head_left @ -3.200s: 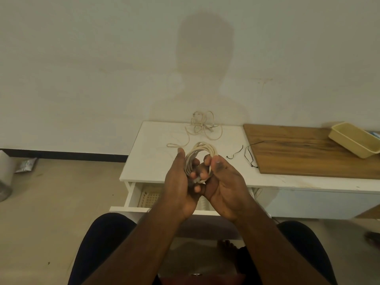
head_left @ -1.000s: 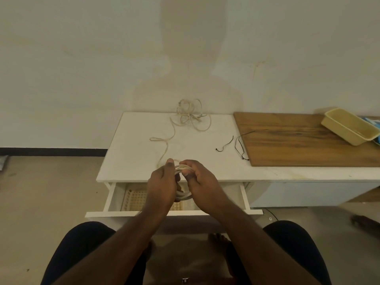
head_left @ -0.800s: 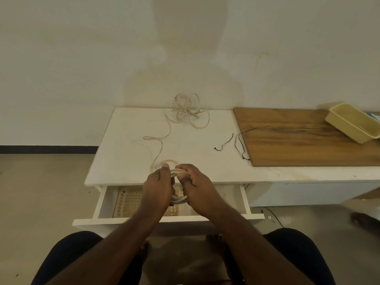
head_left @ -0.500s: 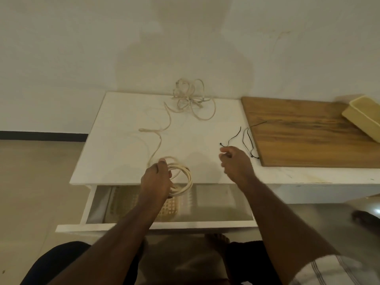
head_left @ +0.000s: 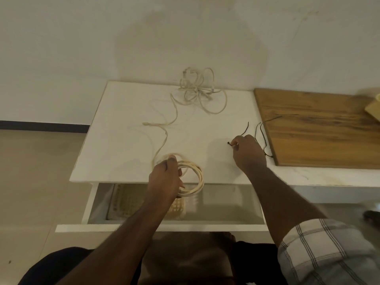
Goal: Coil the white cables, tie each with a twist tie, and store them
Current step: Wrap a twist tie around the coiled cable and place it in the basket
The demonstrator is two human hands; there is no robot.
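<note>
Fingers of the right hand [head_left: 247, 154] pinch one end of a black twist tie [head_left: 244, 130] lying on the white desk [head_left: 123, 128].

Left hand [head_left: 165, 177] grips a coiled white cable [head_left: 195, 177] at the desk's front edge, above the open drawer [head_left: 226, 204]. A loose cable tangle [head_left: 197, 89] waits near the wall. Judging by this, the tying step is starting: next the tie must be carried to the coil and wrapped around it.

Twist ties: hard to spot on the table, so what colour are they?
Black twist ties, head view.
</note>
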